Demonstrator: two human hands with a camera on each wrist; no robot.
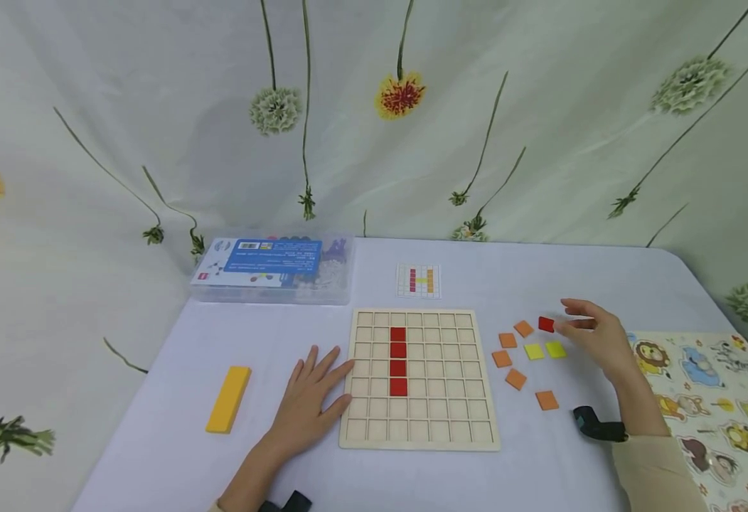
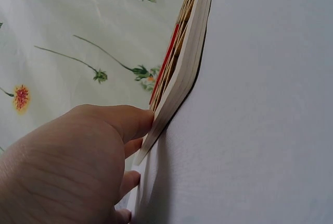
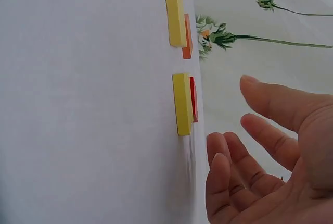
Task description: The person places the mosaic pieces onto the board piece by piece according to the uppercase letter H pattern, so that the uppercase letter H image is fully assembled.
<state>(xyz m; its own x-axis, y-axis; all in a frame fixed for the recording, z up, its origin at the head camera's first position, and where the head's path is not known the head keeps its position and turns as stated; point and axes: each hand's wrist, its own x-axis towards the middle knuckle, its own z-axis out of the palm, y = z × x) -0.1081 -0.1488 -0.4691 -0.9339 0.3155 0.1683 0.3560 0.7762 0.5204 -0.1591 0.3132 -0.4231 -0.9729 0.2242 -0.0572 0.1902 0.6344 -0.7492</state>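
Observation:
A pale wooden grid board [image 1: 438,412] lies in the middle of the head view, with several red square tiles [image 1: 398,368] in one upright column. My left hand [image 1: 313,398] rests beside it with spread fingers, thumb and index touching its left edge; the left wrist view shows the thumb [image 2: 138,122] against the board's side. At the right, my right hand [image 1: 594,338] hovers by a loose red tile [image 1: 546,324]. In the right wrist view, its fingers [image 3: 265,182] are parted and hold nothing, and a yellow tile [image 3: 181,104] stands partly before the red one.
Several orange tiles [image 1: 507,340] and two yellow tiles [image 1: 534,351] lie right of the board. Behind it is a pattern card [image 1: 419,281]; a clear plastic box [image 1: 326,281] stands back left. A yellow block [image 1: 228,400] lies left, an animal sticker sheet [image 1: 719,419] far right.

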